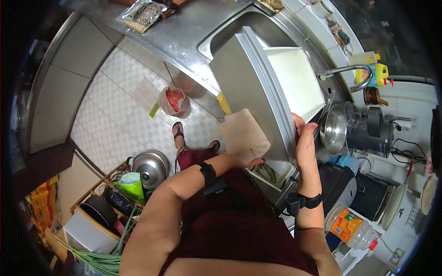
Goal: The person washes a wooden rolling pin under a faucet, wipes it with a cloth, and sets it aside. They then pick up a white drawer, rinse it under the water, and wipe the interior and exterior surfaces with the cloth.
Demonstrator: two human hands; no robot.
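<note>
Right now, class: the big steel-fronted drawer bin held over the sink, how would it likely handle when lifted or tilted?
The drawer bin looks rigid: flat panels, straight edges. It is probably awkward and apt to swing, since the right hand grips only one edge. Its smooth steel face may be slippery where the left hand presses a cloth.

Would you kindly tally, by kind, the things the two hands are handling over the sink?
Metal tray, gripped by the right hand: 1
Beige cloth, pressed on it by the left hand: 1
Total: 2
</note>
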